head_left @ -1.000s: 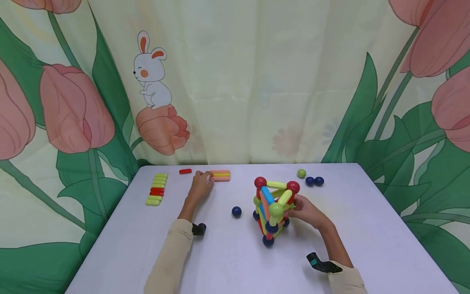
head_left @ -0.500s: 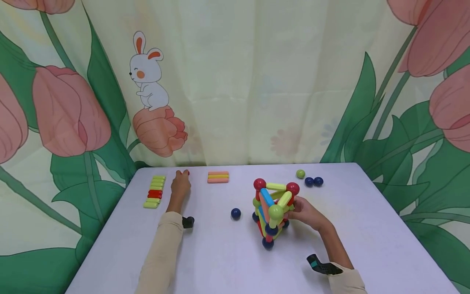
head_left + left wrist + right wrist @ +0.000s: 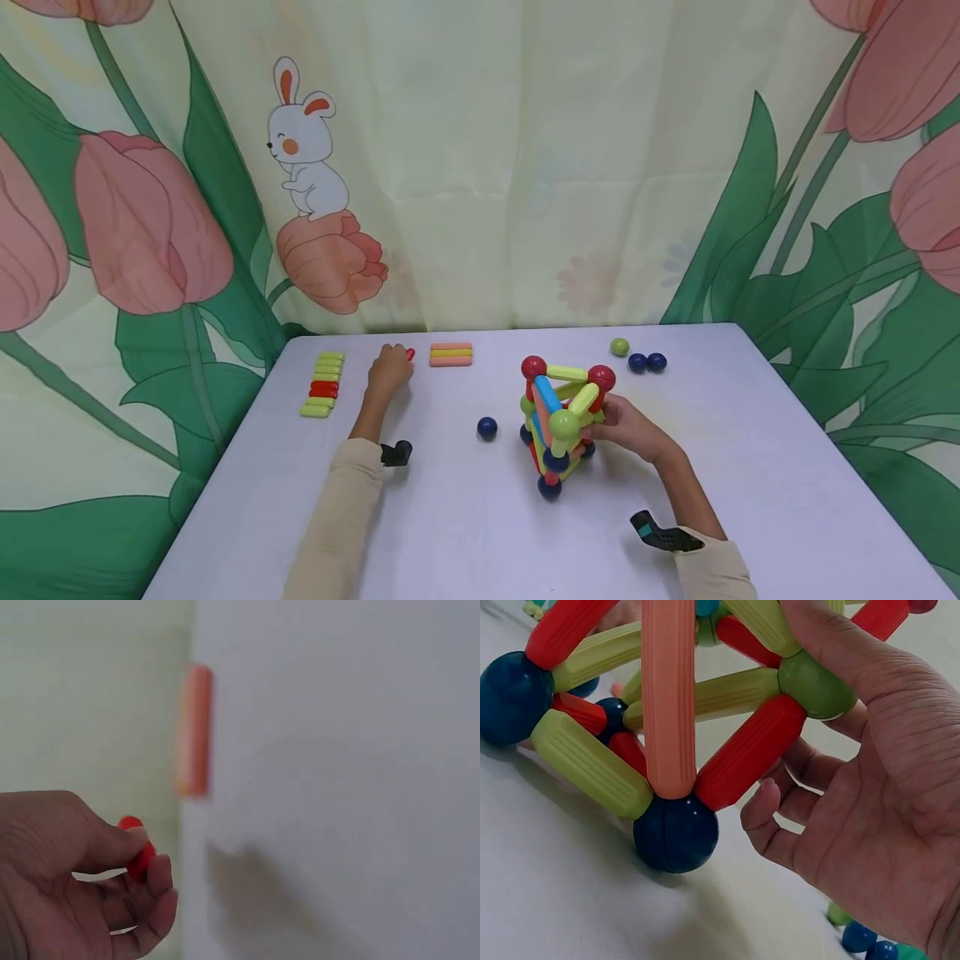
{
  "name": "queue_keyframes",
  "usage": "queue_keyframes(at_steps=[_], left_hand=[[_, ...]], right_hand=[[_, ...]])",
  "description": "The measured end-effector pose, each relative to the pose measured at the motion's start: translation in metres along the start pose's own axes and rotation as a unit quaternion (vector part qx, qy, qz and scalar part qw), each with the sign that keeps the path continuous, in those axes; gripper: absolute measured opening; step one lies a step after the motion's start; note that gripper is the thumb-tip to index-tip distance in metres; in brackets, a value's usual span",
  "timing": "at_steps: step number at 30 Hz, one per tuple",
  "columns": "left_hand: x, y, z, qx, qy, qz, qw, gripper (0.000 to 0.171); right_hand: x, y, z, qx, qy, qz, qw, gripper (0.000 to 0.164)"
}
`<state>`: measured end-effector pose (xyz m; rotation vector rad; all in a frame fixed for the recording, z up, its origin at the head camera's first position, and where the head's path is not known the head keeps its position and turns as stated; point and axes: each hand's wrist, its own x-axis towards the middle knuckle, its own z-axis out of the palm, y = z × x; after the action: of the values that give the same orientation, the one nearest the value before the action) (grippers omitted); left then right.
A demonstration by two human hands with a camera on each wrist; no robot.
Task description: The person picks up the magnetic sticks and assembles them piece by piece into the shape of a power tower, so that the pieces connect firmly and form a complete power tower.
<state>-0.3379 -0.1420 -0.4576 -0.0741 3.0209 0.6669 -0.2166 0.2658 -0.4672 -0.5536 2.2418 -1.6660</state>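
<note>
My left hand [image 3: 390,369] is over the back left of the table. It pinches a short red magnetic rod [image 3: 140,859] between thumb and fingers, and only the rod's end shows in the head view. Right of the middle is a magnetic-stick structure [image 3: 547,396] of coloured rods joined by red, green and dark blue balls. From its right side my right hand [image 3: 630,429] grips it, the thumb by a green ball [image 3: 817,686] in the right wrist view. Some of those fingers are hidden behind the rods. A dark blue ball [image 3: 487,428] lies left of the structure.
Two orange rods with a yellow rod [image 3: 451,353] between them lie at the back. A column of green and red rods [image 3: 323,388] lies at the left. A loose green ball [image 3: 619,347] and two dark blue balls [image 3: 647,362] sit at the back right.
My left hand went left from beside the orange and yellow rods to the lone red rod, picked it up, and has moved back right with it. The right hand keeps holding the structure.
</note>
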Motion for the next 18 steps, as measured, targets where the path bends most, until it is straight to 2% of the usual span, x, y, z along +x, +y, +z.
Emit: queue_keyframes(at_steps=[2, 3, 4, 5, 7, 8, 9, 10, 12, 15, 18], left_hand=[[-0.004, 0.023, -0.004, -0.075, 0.007, 0.039, 0.9964, 0.027], [-0.008, 0.035, -0.006, -0.127, 0.004, 0.065, 0.9897, 0.027], [-0.014, 0.050, -0.010, -0.187, -0.005, 0.094, 0.9779, 0.028], [-0.022, 0.065, -0.014, -0.246, -0.021, 0.124, 0.9611, 0.030], [-0.041, 0.094, -0.023, -0.348, -0.062, 0.174, 0.9191, 0.034], [-0.050, 0.107, -0.028, -0.385, -0.081, 0.197, 0.8981, 0.035], [-0.060, 0.119, -0.032, -0.406, -0.095, 0.217, 0.8825, 0.035], [-0.069, 0.131, -0.036, -0.414, -0.106, 0.239, 0.8717, 0.036], [-0.083, 0.148, -0.039, -0.404, -0.114, 0.282, 0.8629, 0.035], [-0.095, 0.162, -0.040, -0.360, -0.112, 0.333, 0.8644, 0.034], [-0.100, 0.165, -0.036, -0.335, -0.101, 0.355, 0.8669, 0.033]], right_hand=[[0.001, -0.001, 0.001, -0.003, -0.002, 0.005, 1.000, 0.054], [0.001, -0.001, 0.001, -0.005, -0.002, 0.008, 1.000, 0.055], [0.000, -0.001, 0.001, -0.007, -0.001, 0.010, 1.000, 0.055], [0.000, -0.002, 0.001, -0.008, -0.001, 0.013, 1.000, 0.055], [-0.001, -0.002, 0.001, -0.012, -0.001, 0.014, 1.000, 0.055], [-0.001, -0.001, 0.001, -0.013, 0.001, 0.017, 1.000, 0.055], [-0.001, -0.001, 0.002, -0.014, 0.003, 0.019, 1.000, 0.055], [-0.001, -0.001, 0.002, -0.014, 0.003, 0.019, 1.000, 0.055], [0.000, -0.001, 0.002, -0.013, 0.003, 0.017, 1.000, 0.055], [0.000, -0.001, 0.002, -0.010, 0.004, 0.016, 1.000, 0.055], [0.000, -0.001, 0.001, -0.007, 0.000, 0.016, 1.000, 0.056]])
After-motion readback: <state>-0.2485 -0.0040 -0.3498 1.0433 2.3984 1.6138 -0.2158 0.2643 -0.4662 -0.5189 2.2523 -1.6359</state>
